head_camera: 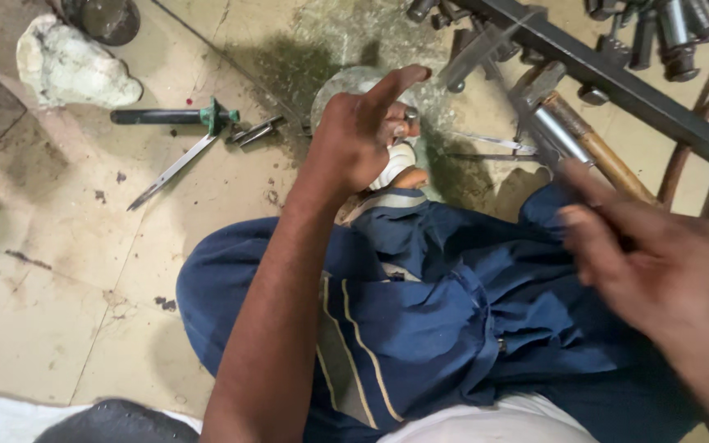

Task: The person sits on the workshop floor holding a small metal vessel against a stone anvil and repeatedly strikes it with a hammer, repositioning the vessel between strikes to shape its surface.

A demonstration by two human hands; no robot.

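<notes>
Metal workshop: stained concrete floor (84, 271), scattered hand tools (178, 123), steel bolts (674, 33).

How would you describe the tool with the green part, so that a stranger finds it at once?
Look at the tiled floor, left of the left hand. Below the white stone lies the tool: its black handle, green collar and thin metal blade distinguish it.

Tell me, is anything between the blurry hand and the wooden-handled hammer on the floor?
Nothing visible. The right hand is blurred, just below the hammer, with only the blue trouser leg beneath. The left hand holds a small metal piece, away from it.
</notes>
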